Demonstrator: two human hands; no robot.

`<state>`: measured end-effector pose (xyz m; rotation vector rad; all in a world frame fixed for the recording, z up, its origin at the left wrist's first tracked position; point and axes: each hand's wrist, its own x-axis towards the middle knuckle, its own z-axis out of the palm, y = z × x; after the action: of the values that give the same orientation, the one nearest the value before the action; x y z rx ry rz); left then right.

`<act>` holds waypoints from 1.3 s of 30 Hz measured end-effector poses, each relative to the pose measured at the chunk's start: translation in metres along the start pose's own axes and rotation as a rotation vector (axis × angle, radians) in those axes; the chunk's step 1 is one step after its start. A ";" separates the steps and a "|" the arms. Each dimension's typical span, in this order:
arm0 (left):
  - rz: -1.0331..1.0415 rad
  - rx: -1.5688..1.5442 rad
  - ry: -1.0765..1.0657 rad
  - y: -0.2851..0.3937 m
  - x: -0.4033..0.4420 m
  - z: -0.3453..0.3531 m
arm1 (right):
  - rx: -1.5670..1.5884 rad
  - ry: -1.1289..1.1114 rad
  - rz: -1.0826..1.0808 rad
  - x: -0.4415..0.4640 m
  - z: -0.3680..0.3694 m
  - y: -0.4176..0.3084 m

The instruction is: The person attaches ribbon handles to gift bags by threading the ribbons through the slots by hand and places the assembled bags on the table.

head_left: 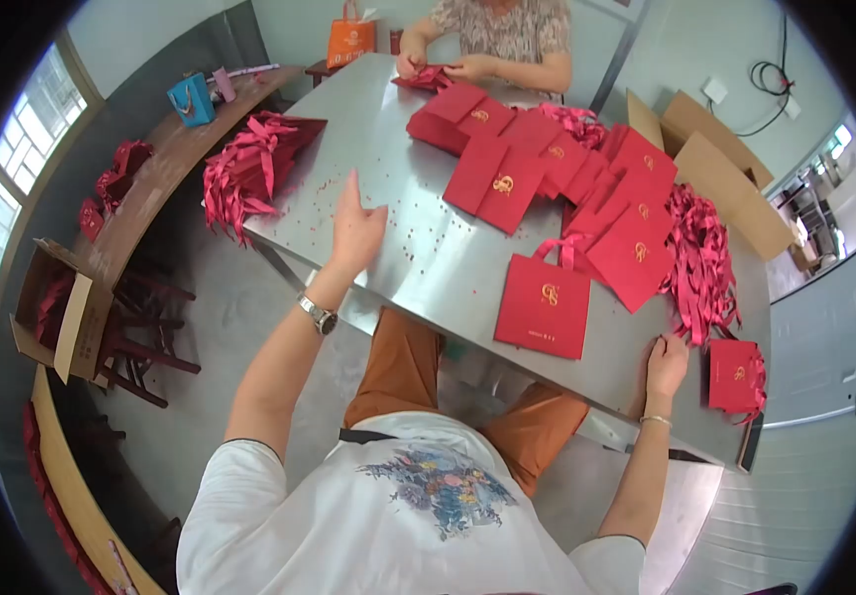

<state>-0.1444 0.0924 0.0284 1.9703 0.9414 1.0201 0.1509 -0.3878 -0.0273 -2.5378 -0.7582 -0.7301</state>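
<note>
Above the near left part of the metal table (413, 283), my left hand (358, 233) is open, index finger stretched out and thumb apart, with nothing visible in it. My right hand (667, 367) is at the table's near right edge with curled fingers, beside the lower end of a heap of red ribbons (700, 263); whatever it grips is hidden. Between my hands lies a red paper gift bag (543, 305) with gold print and a ribbon handle. Behind it, several flat red bags (636, 253) overlap in a pile. Another small red bag (735, 375) lies right of my right hand.
Across the table a person (507, 45) handles a red piece. A ribboned bag stack (259, 169) occupies the left corner. Small specks dot the tabletop. Cardboard boxes (735, 188) stand at the right; a bench (155, 164) with a blue bag (190, 99) runs along the left.
</note>
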 end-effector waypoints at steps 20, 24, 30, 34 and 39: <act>0.850 0.255 -0.734 0.112 -0.053 0.169 | -0.073 -0.098 0.219 -0.004 0.005 -0.014; 0.812 0.216 -0.813 0.108 -0.052 0.185 | -0.195 -0.116 0.231 -0.001 0.012 -0.010; 0.824 0.315 -0.703 0.094 -0.054 0.182 | 0.239 0.370 0.068 0.003 -0.008 -0.016; 0.672 0.077 -0.876 0.086 -0.052 0.190 | 0.413 0.614 0.388 -0.003 -0.040 -0.016; 0.613 -0.028 -1.020 0.063 -0.038 0.214 | 1.149 1.052 0.461 -0.006 -0.164 -0.020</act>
<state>0.0418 -0.0251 -0.0243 2.3700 -0.2452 0.1757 0.0748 -0.4562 0.1027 -0.9850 -0.0888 -0.9198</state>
